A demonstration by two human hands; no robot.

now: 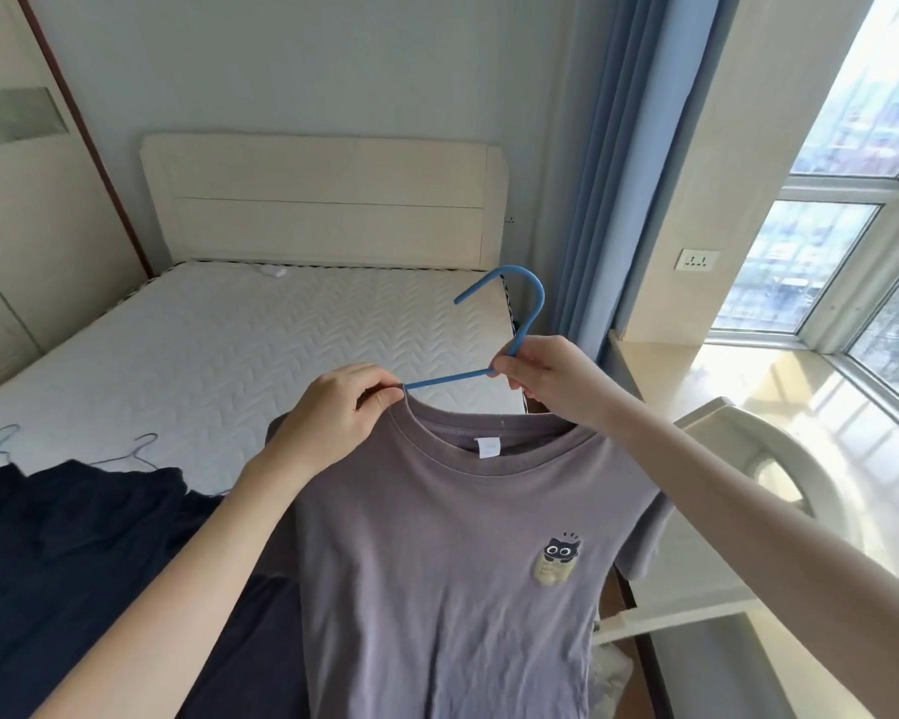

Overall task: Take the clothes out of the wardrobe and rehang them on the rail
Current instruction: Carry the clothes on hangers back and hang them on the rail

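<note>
Left hand [333, 412]: fingers pinched on the collar edge of the grey T-shirt [447, 563], right where the blue hanger [515, 324] disappears into the neck opening.
Right hand [551, 381]: clenched around the hanger at the bend where the hook stem meets the shoulder bar, with the far side of the collar tucked just under the palm.
Shirt, where it is: held up in the air in front of the person, above the foot of the bed [229, 345], hanging straight down from the two hands, cat print facing us.
Hanger, how it sits: hook tilted up and to the right; one arm shows bare between the hands, the other arm is hidden, so I cannot tell whether it is seated inside the shoulder.
How the shirt handles: light and limp, I'd say; thin jersey that drapes and bunches, with a neck rib that stretches if tugged hard.
How the hanger handles: thin, stiff, probably smooth enough for fabric to slide off.
Where to hold: the hook stem for carrying, the collar rib or shoulder seam for easing cloth over the arms.
Elsewhere: dark clothes [84, 552] heaped on the bed with two wire hangers [136, 451] beside them.
Rail: not in sight from here.
</note>
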